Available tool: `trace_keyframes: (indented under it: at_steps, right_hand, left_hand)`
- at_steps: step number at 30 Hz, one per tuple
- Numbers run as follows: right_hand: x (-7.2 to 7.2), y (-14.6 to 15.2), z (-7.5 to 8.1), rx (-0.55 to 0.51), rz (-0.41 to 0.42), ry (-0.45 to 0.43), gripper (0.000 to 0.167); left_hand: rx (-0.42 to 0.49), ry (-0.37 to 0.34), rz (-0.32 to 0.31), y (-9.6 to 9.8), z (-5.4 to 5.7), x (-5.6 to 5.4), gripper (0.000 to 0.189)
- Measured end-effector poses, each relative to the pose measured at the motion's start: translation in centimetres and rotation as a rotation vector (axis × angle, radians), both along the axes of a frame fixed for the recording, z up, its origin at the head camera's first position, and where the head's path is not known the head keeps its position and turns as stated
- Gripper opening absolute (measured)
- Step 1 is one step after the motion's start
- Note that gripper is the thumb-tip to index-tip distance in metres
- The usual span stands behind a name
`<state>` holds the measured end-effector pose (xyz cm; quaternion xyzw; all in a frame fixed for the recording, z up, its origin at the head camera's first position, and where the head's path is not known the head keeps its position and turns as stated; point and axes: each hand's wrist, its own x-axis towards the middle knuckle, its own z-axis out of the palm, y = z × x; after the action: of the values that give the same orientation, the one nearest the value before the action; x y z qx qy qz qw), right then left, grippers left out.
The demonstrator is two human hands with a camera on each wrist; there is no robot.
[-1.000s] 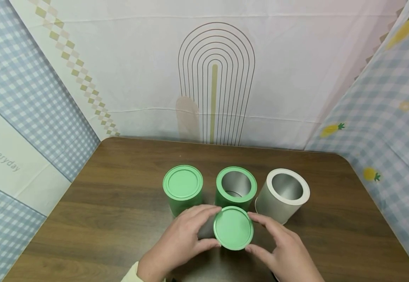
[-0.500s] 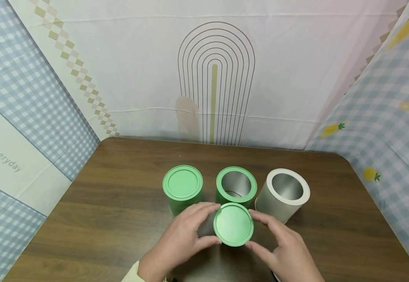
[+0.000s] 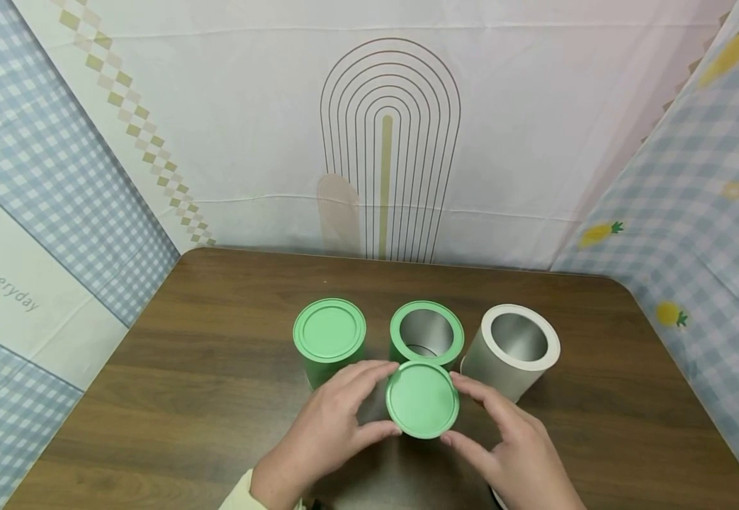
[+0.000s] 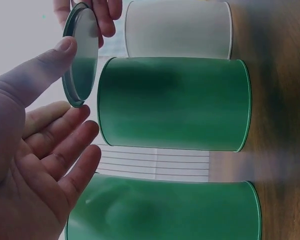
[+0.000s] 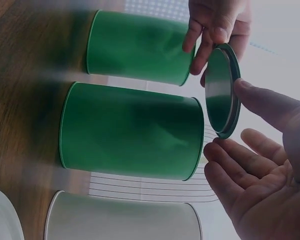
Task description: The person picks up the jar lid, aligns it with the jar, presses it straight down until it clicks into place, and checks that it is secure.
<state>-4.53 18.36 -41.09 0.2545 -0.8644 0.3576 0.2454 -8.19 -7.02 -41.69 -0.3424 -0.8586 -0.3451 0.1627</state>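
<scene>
Left hand and right hand are pinching a lid by its rim near the open green can.

The head view is bright, with faint sheen on the lid; both wrist views look hazy.

Head cam sits high on the near side of the open green can, facing forward and down, far enough back to take in the table around it and backdrop cloth behind it. Both wrist cams sit low and close on the can's near side, facing its wall, rolled opposite ways: table right of the can in left wrist, left of it in right wrist. Those two share the can's wall and the lid's underside; head sees its top.
</scene>
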Motion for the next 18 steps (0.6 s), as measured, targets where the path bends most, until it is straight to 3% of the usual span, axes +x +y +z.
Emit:
trace_keyframes:
  at_steps: [18]
  right_hand:
    - [-0.72, -0.17, 0.34, -0.025, -0.014, 0.025, 0.081]
  left_hand:
    - [0.039, 0.011, 0.005, 0.36, 0.42, -0.63, 0.072]
